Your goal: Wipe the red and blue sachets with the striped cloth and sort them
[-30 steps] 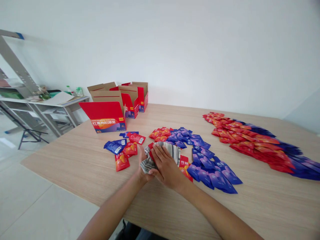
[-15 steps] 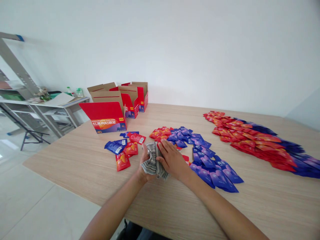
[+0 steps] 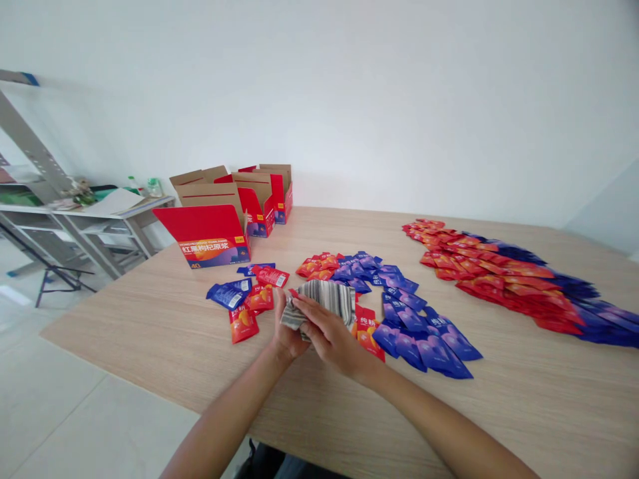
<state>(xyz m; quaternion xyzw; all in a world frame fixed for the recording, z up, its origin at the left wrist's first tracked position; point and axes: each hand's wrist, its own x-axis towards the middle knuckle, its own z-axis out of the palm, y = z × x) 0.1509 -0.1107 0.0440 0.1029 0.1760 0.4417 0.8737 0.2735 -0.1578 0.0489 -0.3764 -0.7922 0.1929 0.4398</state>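
In the head view, wiping appears to be in hand. The red pouch [image 3: 293,293] should be backed by the left hand [image 3: 285,332], and light, even pressure should be applied with the right hand [image 3: 333,334], so that the seams are not strained. The striped cloth [image 3: 332,297] is clasped between both hands, left beneath, right laid across its top; the left fingers are hidden. The pouch, mostly covered, shows only as an edge within the grip. Relative to the front box [image 3: 215,247], the cloth is held nearer and rightward.
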